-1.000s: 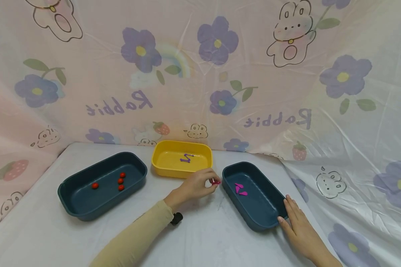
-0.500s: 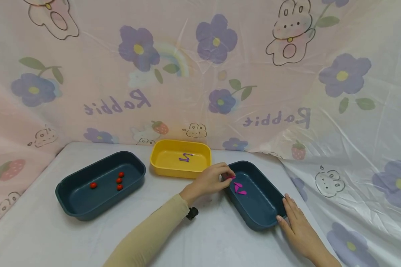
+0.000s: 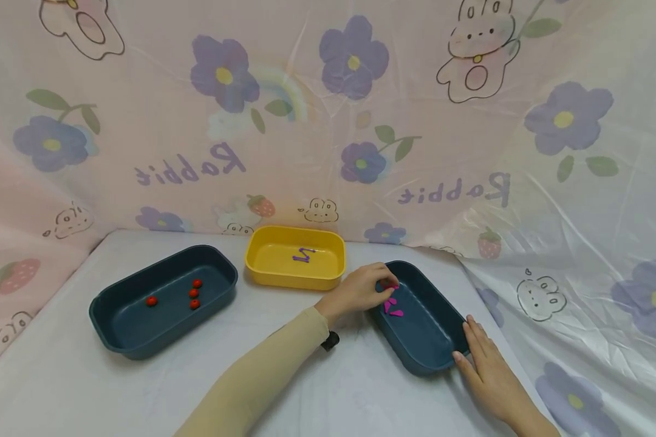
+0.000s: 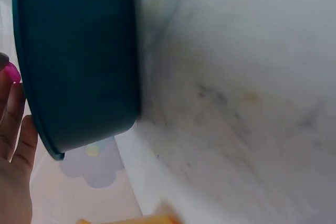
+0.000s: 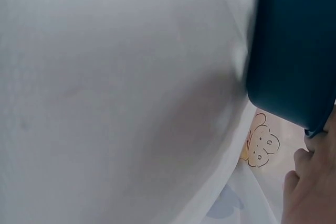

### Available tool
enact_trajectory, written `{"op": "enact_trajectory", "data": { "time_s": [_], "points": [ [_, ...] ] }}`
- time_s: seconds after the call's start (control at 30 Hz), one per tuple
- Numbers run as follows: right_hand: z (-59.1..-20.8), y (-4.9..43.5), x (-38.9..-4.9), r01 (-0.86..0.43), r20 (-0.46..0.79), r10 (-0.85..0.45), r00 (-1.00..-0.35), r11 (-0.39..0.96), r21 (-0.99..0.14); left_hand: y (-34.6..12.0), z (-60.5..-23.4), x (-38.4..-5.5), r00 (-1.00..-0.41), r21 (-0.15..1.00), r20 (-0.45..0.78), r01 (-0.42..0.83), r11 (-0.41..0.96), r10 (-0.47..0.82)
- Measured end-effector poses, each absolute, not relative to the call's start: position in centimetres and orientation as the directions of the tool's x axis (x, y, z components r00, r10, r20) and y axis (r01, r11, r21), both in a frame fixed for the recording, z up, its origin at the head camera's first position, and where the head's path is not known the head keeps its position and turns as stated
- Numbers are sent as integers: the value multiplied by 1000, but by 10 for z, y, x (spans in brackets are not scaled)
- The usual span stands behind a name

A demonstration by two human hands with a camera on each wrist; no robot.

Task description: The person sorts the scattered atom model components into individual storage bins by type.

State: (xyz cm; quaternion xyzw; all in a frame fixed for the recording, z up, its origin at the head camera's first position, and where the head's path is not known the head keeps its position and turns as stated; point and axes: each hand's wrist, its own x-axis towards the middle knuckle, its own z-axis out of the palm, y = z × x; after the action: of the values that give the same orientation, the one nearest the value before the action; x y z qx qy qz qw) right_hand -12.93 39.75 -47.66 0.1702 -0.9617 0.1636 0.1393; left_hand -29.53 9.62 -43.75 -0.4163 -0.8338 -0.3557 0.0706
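My left hand (image 3: 361,288) reaches over the far left rim of the right-hand dark teal tray (image 3: 426,331). Between its thumb and fingertips it pinches a small bright pink piece (image 4: 13,72), mostly hidden by the fingers in the head view. Several flat pink teardrop-shaped pieces (image 3: 396,313) lie on the tray floor just below. At the tray's near right corner, my right hand (image 3: 489,373) rests with fairly straight fingers along the outer side and its thumb at the rim. The right wrist view shows those fingers (image 5: 317,142) right at the rim.
A yellow tray (image 3: 292,281) at the back middle holds several thin purple sticks (image 3: 302,258). Another dark teal tray (image 3: 136,331) on the left contains several small red bead-like balls (image 3: 194,293). A printed cloth (image 3: 295,152) hangs behind the white-covered table (image 3: 317,388).
My left hand has moved right with the pink piece, from beside the right-hand tray to over its inside. My right hand has stayed at the tray's corner.
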Motion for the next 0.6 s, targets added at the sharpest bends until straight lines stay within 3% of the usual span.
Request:
{"op": "enact_trajectory", "data": {
  "time_s": [0.6],
  "points": [
    [-476, 398, -129, -367, 331, -272, -903, 891, -267, 131, -444, -322, -689, 513, 347, 707, 487, 636]
  ]
}}
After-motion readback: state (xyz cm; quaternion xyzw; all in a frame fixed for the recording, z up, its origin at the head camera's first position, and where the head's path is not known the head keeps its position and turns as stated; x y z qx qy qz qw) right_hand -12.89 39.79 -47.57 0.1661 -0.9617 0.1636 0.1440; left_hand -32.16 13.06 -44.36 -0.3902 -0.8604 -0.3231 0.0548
